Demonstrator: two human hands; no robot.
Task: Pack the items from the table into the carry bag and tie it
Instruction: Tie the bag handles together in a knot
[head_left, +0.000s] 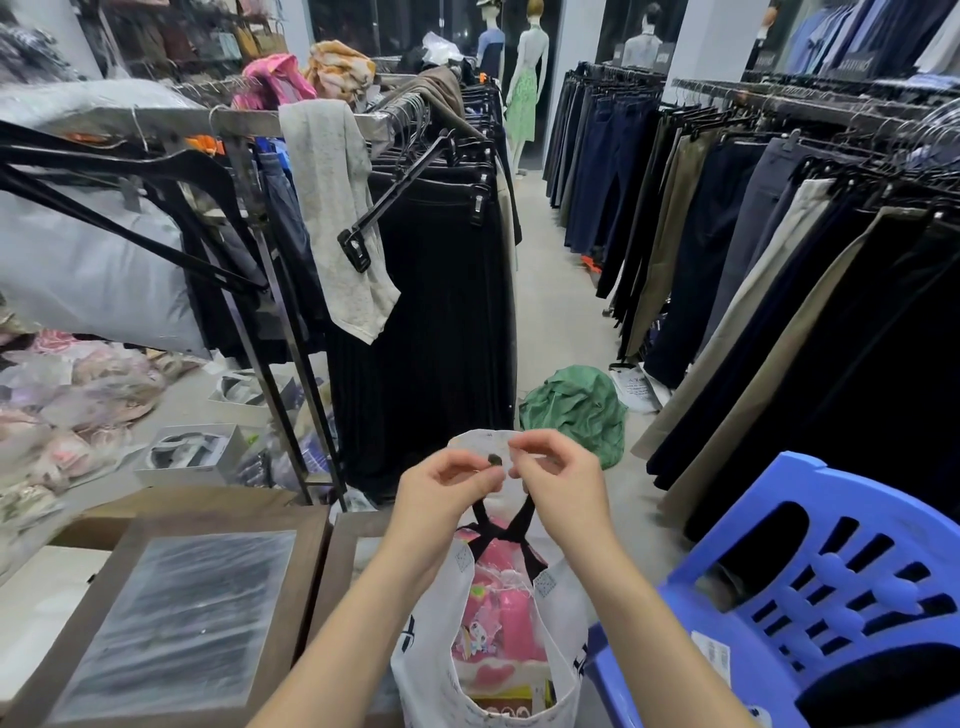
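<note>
A white carry bag stands low in the middle of the head view, its mouth open toward me. Pink packaged items fill it, with yellow and red packaging at the bottom. Two black straps rise from the bag and cross each other. My left hand pinches the end of one strap above the bag. My right hand pinches the other strap end right beside it. The fingertips of both hands nearly touch over the bag's raised far flap.
A wood-framed panel lies at lower left beside the bag. A blue plastic chair stands at right. Racks of dark trousers line an aisle ahead. A green cloth lies on the floor. Boxes and wrapped goods sit at left.
</note>
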